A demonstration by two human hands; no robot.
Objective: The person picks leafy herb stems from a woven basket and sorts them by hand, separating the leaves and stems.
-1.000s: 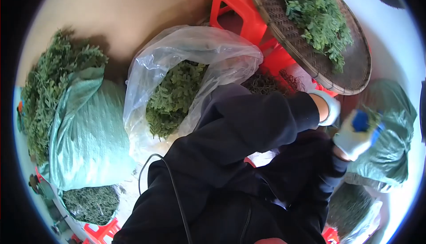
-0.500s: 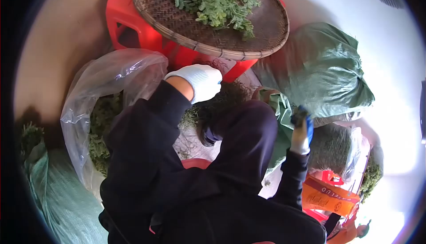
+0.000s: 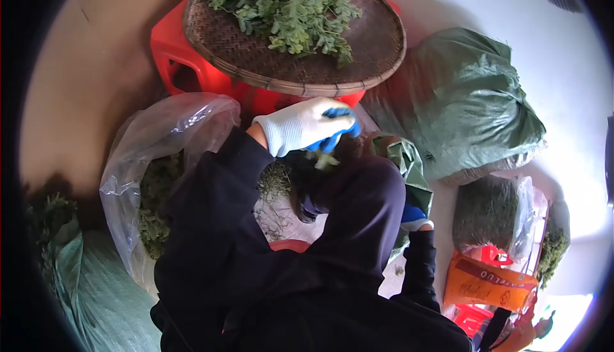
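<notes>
The person's hands are apart: the left hand (image 3: 314,125), gloved, hangs over the floor (image 3: 308,229) in front of the tray (image 3: 268,82), fingers curled, while the right hand (image 3: 416,216) is low beside the knee (image 3: 382,187), at the green sack (image 3: 414,178). A pale sprig (image 3: 323,159) shows just under the left fingers; whether they grip it cannot be told, and the right fingers are too hidden to say whether they hold anything. More greens (image 3: 291,13) lie heaped on the tray, which rests on a red stool (image 3: 192,58), and the clear bag (image 3: 125,182) to the left has leaves (image 3: 153,229) inside. For good handling of the sprig, a light pinch low on the stem looks wiser than a full fist, since such thin leaves would probably bruise or tear. The glove probably dulls touch, so watching the fingertips should help. Keeping the sprig clear of the dry scraps (image 3: 274,182) on the floor ought to keep it clean. The sack's mouth seems soft and likely to fold, so the right hand would do best to keep its cloth spread, away from the knee
</notes>
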